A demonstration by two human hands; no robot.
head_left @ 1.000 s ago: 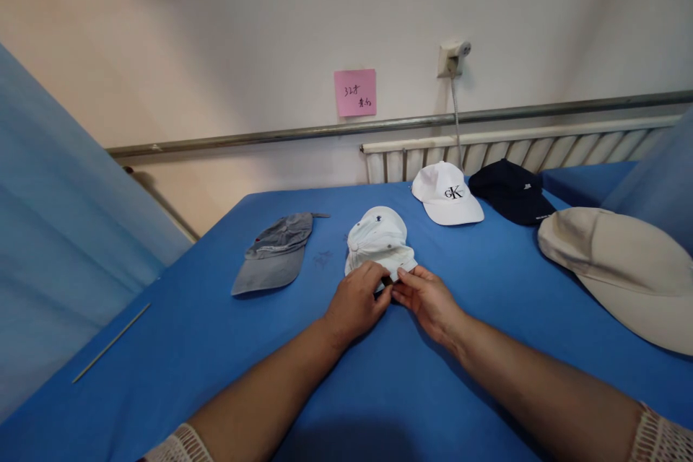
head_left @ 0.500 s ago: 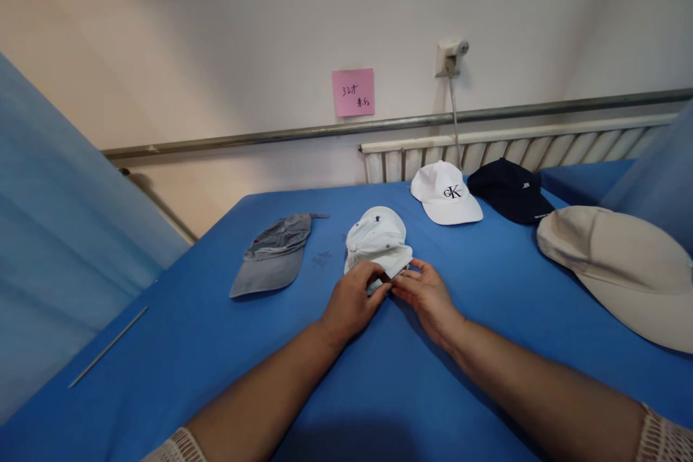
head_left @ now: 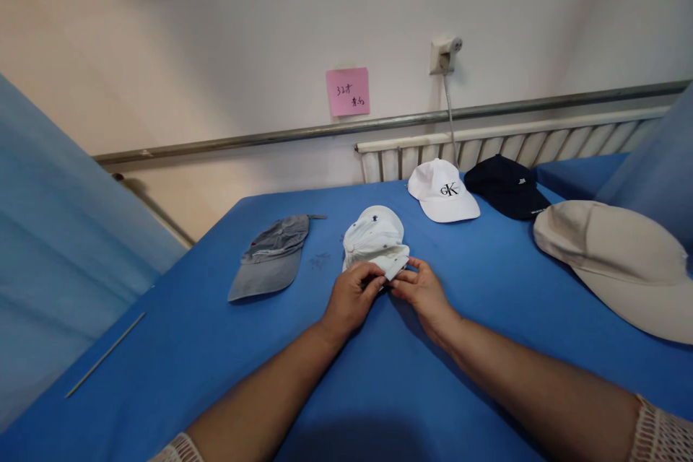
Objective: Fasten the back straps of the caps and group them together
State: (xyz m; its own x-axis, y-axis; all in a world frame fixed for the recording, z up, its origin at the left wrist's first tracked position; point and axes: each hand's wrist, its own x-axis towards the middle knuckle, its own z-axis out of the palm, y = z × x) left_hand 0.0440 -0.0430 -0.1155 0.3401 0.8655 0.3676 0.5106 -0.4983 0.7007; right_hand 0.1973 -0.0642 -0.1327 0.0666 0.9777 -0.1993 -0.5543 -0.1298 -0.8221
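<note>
Pale bluish-white cloth cap lying mid-table on a smooth blue cover

In the head view, the left hand is pinching the cap's near edge between thumb and fingers; the right hand is grasping that edge just beside it. A faded grey cloth cap is resting to the left, and a thin straight stick is lying farther left. To the right, a white black-lettered cap, a dark navy cap and a large beige cap are sitting.
</note>
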